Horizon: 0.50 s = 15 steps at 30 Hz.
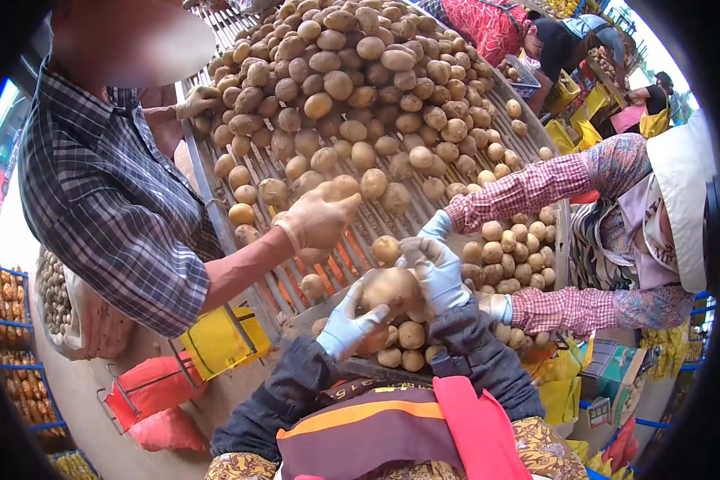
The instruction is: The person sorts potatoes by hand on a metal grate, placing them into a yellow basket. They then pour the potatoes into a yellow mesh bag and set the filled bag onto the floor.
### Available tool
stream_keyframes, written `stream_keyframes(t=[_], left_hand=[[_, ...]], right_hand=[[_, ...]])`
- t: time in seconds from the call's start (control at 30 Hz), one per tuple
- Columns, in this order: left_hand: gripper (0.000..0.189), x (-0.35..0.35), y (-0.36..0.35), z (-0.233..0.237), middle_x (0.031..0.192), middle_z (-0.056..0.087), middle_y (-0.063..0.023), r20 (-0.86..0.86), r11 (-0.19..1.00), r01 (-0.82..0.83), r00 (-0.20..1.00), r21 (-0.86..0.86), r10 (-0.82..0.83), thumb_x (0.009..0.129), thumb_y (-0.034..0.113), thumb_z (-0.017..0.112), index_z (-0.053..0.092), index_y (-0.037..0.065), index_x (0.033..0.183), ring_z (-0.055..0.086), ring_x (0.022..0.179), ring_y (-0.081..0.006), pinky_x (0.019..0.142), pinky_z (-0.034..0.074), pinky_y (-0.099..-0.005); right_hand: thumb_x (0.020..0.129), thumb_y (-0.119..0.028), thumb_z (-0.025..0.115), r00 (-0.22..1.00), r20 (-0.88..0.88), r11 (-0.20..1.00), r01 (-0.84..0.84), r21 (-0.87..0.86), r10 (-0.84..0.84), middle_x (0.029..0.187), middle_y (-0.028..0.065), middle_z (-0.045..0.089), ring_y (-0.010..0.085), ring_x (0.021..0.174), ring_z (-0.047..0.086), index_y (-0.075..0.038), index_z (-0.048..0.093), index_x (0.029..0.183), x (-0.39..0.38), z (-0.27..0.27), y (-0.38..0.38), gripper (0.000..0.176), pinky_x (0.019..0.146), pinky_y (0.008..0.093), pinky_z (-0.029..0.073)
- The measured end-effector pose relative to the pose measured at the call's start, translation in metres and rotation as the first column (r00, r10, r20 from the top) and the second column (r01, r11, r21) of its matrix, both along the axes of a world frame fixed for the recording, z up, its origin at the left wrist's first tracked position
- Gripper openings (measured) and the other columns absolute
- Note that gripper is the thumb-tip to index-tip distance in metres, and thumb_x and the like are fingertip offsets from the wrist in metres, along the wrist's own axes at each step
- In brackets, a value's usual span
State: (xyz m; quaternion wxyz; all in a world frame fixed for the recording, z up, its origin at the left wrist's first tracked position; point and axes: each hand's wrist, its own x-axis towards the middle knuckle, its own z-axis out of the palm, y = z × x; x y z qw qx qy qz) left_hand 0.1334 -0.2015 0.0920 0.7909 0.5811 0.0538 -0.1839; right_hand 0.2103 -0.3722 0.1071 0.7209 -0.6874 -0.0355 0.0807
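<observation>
Both my hands wear light blue gloves at the near edge of a slatted table heaped with potatoes. My left hand curls round a large potato. On the other side of it, my right hand has its fingers closed, with a potato showing beneath the palm. A smaller potato sits at the fingertips of my right hand. Just below my hands lie several sorted potatoes in a tray area.
At the left, a person in a checked shirt reaches over the slats with gloved hands. Another person's checked sleeves come in from the right, beside more potatoes. A yellow crate and red sacks are on the floor.
</observation>
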Motion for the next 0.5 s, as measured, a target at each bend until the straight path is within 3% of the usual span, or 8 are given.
stream_keyframes(t=[0.03,0.07,0.1,0.17,0.2,0.27,0.4,0.5], left_hand=[[0.073,0.001,0.000,0.007,0.134,0.049,-0.0139,-0.012,1.000,-0.004,1.000,-0.004,0.004,0.088,0.018,0.068,0.028,0.007,0.149,0.050,0.120,-0.0174,0.101,0.040,-0.0299],[0.075,-0.003,0.002,0.005,0.135,0.048,-0.0143,-0.036,0.997,-0.032,0.999,-0.076,0.030,0.088,0.019,0.069,0.028,0.006,0.149,0.050,0.120,-0.0183,0.102,0.041,-0.0309],[0.076,-0.005,0.004,0.005,0.136,0.048,-0.0148,-0.063,0.987,-0.060,0.997,-0.147,0.052,0.087,0.020,0.070,0.027,0.005,0.149,0.050,0.121,-0.0191,0.102,0.041,-0.0320],[0.073,-0.007,0.010,0.012,0.136,0.048,-0.0147,-0.061,0.976,-0.043,0.998,-0.214,0.031,0.091,0.029,0.065,0.027,0.005,0.148,0.050,0.122,-0.0211,0.102,0.043,-0.0337],[0.072,-0.007,0.015,0.018,0.132,0.051,-0.0140,-0.083,0.935,0.002,0.996,-0.354,-0.034,0.092,0.034,0.063,0.027,0.005,0.148,0.057,0.113,-0.0204,0.094,0.049,-0.0345],[0.072,-0.009,0.019,0.032,0.118,0.061,-0.0138,-0.175,0.854,0.023,0.976,-0.520,-0.133,0.092,0.052,0.054,0.035,0.005,0.142,0.068,0.089,-0.0214,0.075,0.060,-0.0362],[0.070,-0.017,0.032,0.018,0.106,0.065,-0.0153,-0.301,0.767,0.055,0.900,-0.639,-0.316,0.090,0.062,0.051,0.048,0.003,0.129,0.069,0.086,-0.0235,0.074,0.060,-0.0360],[0.070,-0.019,0.033,0.013,0.107,0.065,-0.0145,-0.296,0.823,0.034,0.924,-0.567,-0.242,0.090,0.061,0.051,0.048,0.004,0.129,0.069,0.086,-0.0237,0.075,0.059,-0.0374]], right_hand=[[0.096,-0.017,0.059,0.996,-0.084,0.993,-0.023,0.116,0.033,0.101,0.0061,0.067,0.0125,0.091,0.059,0.001,0.065,0.095,0.005,0.005,-0.012,0.020,0.085,0.0276,0.047],[0.092,-0.027,0.065,0.981,-0.055,0.954,-0.166,0.252,0.185,0.121,0.0121,0.058,0.0177,0.110,0.054,0.001,0.059,0.116,-0.001,-0.003,-0.016,0.037,0.098,0.0306,0.042],[0.092,-0.027,0.065,0.981,-0.049,0.954,-0.168,0.250,0.185,0.121,0.0121,0.058,0.0177,0.110,0.054,0.001,0.059,0.116,-0.007,-0.005,-0.017,0.037,0.098,0.0306,0.042],[0.084,-0.034,0.073,0.884,0.119,0.891,-0.455,-0.013,0.453,0.139,0.0152,0.043,0.0232,0.128,0.041,-0.001,0.044,0.135,-0.017,-0.004,-0.018,0.068,0.109,0.0339,0.032],[0.073,-0.034,0.082,0.864,0.016,0.862,-0.504,0.062,0.504,0.143,0.0162,0.035,0.0269,0.134,0.034,-0.002,0.034,0.143,-0.019,-0.001,-0.018,0.091,0.112,0.0364,0.028],[0.071,-0.032,0.083,0.882,0.045,0.883,-0.468,-0.044,0.470,0.140,0.0161,0.038,0.0272,0.132,0.037,-0.002,0.035,0.142,-0.022,0.005,-0.009,0.091,0.111,0.0369,0.029],[0.070,-0.023,0.085,0.875,0.174,0.886,-0.418,-0.202,0.453,0.131,0.0141,0.047,0.0263,0.125,0.045,-0.004,0.049,0.133,-0.026,0.013,0.000,0.075,0.106,0.0376,0.037],[0.077,-0.017,0.079,0.842,0.228,0.852,-0.404,-0.333,0.488,0.129,0.0122,0.048,0.0233,0.121,0.048,-0.005,0.063,0.118,-0.028,0.023,0.005,0.047,0.103,0.0354,0.041]])
